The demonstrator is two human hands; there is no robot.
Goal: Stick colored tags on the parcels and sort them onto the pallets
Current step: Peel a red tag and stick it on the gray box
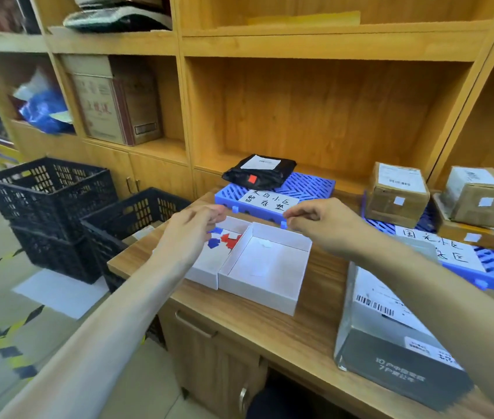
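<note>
Wooden desk (306, 337), tag boxes (265, 269) below hands

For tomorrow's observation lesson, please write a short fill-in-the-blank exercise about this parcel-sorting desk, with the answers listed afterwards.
1. The tag stuck on the black parcel is coloured ____.
2. The black parcel lies on a pallet coloured ____.
3. The loose red and blue tags lie in the white tray beneath the person's ____ hand.
4. The stacked crates on the floor are coloured ____.

Missing words: red; blue; left; black
</note>
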